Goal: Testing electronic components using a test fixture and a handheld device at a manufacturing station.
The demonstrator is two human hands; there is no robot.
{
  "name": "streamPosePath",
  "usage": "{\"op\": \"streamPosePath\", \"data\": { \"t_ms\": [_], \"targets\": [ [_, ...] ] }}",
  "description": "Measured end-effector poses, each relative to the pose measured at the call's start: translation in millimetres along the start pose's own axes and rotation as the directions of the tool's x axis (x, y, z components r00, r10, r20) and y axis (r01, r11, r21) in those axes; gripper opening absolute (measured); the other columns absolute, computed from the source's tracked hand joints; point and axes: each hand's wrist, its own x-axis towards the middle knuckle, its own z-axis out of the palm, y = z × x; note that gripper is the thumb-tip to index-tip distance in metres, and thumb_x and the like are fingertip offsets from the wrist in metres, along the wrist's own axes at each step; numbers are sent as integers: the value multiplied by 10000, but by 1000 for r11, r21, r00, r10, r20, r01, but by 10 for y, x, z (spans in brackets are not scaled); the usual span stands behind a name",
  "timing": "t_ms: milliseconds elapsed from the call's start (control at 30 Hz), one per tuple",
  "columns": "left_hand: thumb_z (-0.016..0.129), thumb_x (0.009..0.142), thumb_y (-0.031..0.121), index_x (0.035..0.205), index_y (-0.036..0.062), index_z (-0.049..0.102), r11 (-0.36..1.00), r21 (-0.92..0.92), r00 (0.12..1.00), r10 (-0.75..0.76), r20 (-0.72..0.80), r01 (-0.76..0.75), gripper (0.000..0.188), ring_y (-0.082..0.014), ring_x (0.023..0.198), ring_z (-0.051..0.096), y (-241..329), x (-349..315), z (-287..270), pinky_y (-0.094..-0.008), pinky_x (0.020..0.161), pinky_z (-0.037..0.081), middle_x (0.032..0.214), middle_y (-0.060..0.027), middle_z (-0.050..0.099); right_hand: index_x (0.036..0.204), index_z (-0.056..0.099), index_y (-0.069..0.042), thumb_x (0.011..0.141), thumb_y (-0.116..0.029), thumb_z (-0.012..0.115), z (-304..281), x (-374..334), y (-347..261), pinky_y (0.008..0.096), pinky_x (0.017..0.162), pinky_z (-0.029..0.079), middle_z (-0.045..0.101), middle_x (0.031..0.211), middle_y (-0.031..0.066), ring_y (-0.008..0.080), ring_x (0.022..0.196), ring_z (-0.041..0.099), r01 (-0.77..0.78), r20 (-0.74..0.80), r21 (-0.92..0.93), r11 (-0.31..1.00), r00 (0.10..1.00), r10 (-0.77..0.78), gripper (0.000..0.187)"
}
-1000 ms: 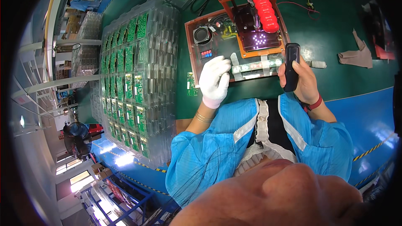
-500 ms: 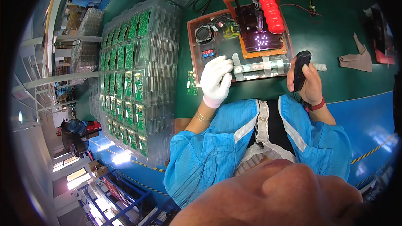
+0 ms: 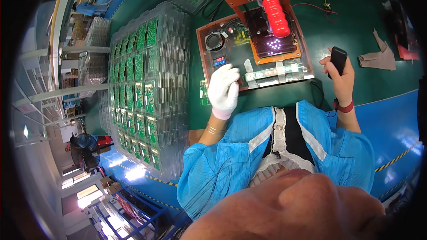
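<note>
Here we are, right grip (image 3: pixel 343 80) closed around the black handheld piece (image 3: pixel 339 58), up over the bench (image 3: pixel 369 86) near its front edge, just to the right of the orange-framed box (image 3: pixel 308 73). I've got it low on its body, probably so the far end stays uncovered. Over on the other side, my gloved left grip (image 3: pixel 223 91) is loosely open, nothing visible in it, hanging by the box's front left corner, likely to stay close to it. The red handle (image 3: pixel 275 17) leans toward the bench's front edge, I'd say for an easy reach, and the stacked clear trays (image 3: pixel 177 75) fill the left side, presumably leaving the middle free. Now look at this piece: slim, longish, dark all over, rounded at the corners, a soft shine on its upper face. My fingers hide its lower part, and the underside I can't make out.
</note>
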Motion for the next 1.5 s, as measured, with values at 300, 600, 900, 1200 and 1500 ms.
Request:
{"op": "streamPosePath", "data": {
  "t_ms": [300,600,900,1200,1500],
  "targets": [
    [557,791,-63,1051,-30,695,991,26,984,-126,-124,130,296,-320,1123,635,-125,-107,-132,-393,1006,482,1138,-172,697,1260,640,-35,736,49,767,-47,-18,121,225,649,469,743,1021,56,120,679,555,228,273,-453,862,956,-110,546],
    [565,802,-49,1059,-22,698,992,60,989,-108,-100,114,291,-322,1127,636,-127,-125,-146,-396,1005,482,1123,-163,704,1216,681,-65,708,-11,808,91,65,88,241,591,449,693,822,15,122,612,526,205,294,-408,890,952,-85,527],
    [584,817,-23,1050,-8,702,991,64,989,-110,-102,117,261,-328,1130,637,-123,-121,-135,-399,1000,484,1109,-157,710,1142,703,-51,721,-8,801,135,78,146,240,593,448,706,817,33,131,606,536,187,237,-460,868,968,-83,435],
    [592,823,-8,1041,-5,702,992,71,990,-95,-105,103,244,-331,1119,643,-145,-129,-136,-402,986,491,1103,-156,711,1121,708,-43,756,34,752,-6,42,98,232,598,453,745,890,61,129,623,567,293,440,-332,896,889,-128,376],
    [606,810,-17,1029,-5,705,993,75,991,-86,-103,94,241,-328,1103,649,-154,-131,-102,-395,973,497,1095,-146,714,1189,653,4,822,41,685,-18,-40,146,229,626,476,738,1038,82,115,658,577,-30,128,-156,987,991,50,370]
  ]
}}
